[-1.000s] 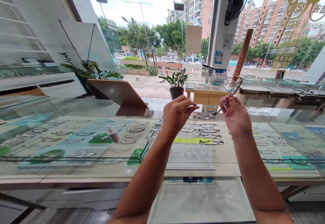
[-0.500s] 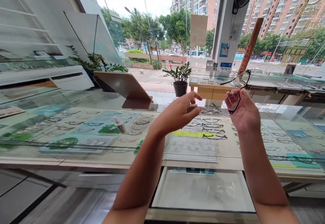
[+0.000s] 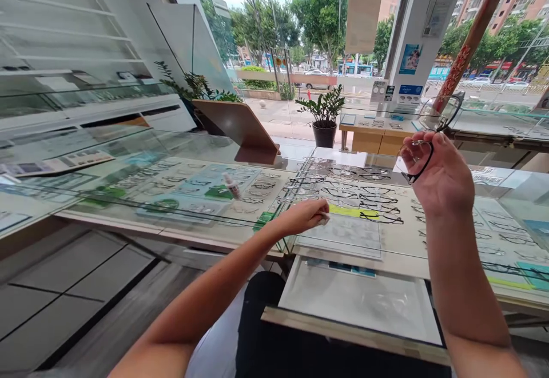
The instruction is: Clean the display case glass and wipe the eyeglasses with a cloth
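My right hand [image 3: 448, 180] is raised over the glass display counter, closed around a pair of dark-rimmed eyeglasses [image 3: 429, 163]. One lens stands above my fingertips and the other hangs beside my palm. My left hand [image 3: 303, 217] is lower, over the glass top, with its fingers curled together. Something small and white shows at those fingertips; its kind is not clear. Under the glass near my left hand lie rows of eyeglass frames [image 3: 380, 199] and a yellow-green sheet [image 3: 347, 211].
Below the counter an open drawer [image 3: 317, 289] holds a clear, crumpled plastic item [image 3: 388, 303]. A small white bottle [image 3: 232, 186] stands on the left glass. Behind are a tilted brown board [image 3: 240, 126] and a potted plant [image 3: 323, 118]. A wooden stick [image 3: 467, 52] rises behind the eyeglasses.
My left hand has moved down and away from the eyeglasses, its fingers now curled in. The right hand still holds the eyeglasses up. The view has turned left and tilted down.
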A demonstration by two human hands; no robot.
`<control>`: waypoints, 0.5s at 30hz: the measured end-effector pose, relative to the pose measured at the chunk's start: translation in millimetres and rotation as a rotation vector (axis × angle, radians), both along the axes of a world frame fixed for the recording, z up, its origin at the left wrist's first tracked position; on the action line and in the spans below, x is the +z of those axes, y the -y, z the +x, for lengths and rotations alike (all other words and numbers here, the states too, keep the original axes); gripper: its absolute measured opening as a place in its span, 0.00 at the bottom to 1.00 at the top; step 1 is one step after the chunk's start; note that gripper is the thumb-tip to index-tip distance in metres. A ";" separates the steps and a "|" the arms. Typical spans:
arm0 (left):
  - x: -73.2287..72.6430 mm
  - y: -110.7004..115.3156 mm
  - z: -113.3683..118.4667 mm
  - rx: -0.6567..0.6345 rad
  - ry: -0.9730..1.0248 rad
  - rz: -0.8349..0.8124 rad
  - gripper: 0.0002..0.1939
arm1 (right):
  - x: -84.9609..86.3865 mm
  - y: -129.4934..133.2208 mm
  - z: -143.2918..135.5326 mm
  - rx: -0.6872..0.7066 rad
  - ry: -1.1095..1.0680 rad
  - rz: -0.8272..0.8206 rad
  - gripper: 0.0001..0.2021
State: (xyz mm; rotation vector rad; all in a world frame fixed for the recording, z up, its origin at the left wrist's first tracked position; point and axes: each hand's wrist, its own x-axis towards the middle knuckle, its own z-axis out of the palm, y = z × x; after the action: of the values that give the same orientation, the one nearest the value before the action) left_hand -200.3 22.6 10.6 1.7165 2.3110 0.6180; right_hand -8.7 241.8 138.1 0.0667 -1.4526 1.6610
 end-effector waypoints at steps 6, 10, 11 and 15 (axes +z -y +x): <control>-18.1 15.6 -21.8 0.245 -0.077 0.437 0.09 | 3.7 2.3 1.6 0.000 -0.017 -0.107 0.07; -18.3 40.7 -50.7 0.584 -0.173 0.769 0.08 | 5.1 2.0 3.2 -0.003 -0.043 -0.144 0.06; -20.1 49.0 -59.7 0.675 -0.203 0.831 0.09 | 5.1 1.7 3.5 -0.003 -0.042 -0.131 0.05; -38.2 82.2 -99.5 1.085 -0.261 1.000 0.25 | 3.8 0.4 2.0 0.012 -0.068 -0.116 0.04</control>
State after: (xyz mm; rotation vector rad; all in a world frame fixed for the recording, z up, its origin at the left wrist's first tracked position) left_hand -299.8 -59.6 -27.6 0.4656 3.3083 2.0829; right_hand -6.7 241.4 141.8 0.0666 -1.3049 1.7337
